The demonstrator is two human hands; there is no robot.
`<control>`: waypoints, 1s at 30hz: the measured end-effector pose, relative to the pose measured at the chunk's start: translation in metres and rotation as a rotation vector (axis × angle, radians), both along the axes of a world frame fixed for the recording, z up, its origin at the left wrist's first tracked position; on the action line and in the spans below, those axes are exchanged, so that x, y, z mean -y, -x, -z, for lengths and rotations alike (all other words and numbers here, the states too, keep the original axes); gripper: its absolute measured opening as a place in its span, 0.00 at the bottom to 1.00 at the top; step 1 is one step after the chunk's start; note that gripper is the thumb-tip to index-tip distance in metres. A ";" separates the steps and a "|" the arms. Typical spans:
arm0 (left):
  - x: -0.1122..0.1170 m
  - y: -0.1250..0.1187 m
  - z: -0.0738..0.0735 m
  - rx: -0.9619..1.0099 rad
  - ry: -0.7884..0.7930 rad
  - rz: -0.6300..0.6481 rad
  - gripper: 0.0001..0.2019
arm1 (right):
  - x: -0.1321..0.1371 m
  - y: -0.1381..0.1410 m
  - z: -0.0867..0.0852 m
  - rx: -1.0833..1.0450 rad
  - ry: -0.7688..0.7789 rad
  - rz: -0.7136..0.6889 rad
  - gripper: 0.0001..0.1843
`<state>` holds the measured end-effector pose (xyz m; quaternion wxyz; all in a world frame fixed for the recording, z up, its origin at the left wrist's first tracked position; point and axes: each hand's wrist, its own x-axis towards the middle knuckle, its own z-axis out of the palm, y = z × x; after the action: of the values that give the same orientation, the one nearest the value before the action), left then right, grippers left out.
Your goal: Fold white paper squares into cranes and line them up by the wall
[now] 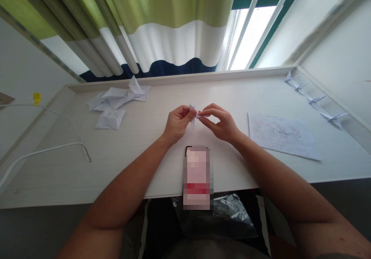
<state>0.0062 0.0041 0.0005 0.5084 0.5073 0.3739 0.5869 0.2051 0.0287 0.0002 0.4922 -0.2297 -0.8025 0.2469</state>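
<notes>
Both of my hands are raised a little above the white desk [145,143], near its middle. Between them is a small folded white paper figure [193,116]. My left hand [177,123] pinches its left side with thumb and fingers closed. My right hand [219,123] pinches a thin point of the paper on the right side. A phone [197,176] lies on the desk's front edge just below my hands.
A heap of folded white paper pieces [117,101] lies at the back left. A written sheet [282,135] rests on the right. Several small paper cranes [315,101] line the right ledge. A white cable [49,149] loops on the left. A striped curtain hangs behind the desk.
</notes>
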 end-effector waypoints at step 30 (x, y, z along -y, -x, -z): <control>0.007 -0.006 -0.004 -0.023 0.103 -0.064 0.26 | 0.008 0.007 0.002 0.080 -0.036 0.079 0.08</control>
<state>0.0123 -0.0032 0.0043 0.5103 0.4749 0.4254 0.5771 0.1984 0.0209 -0.0021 0.4733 -0.2620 -0.8161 0.2032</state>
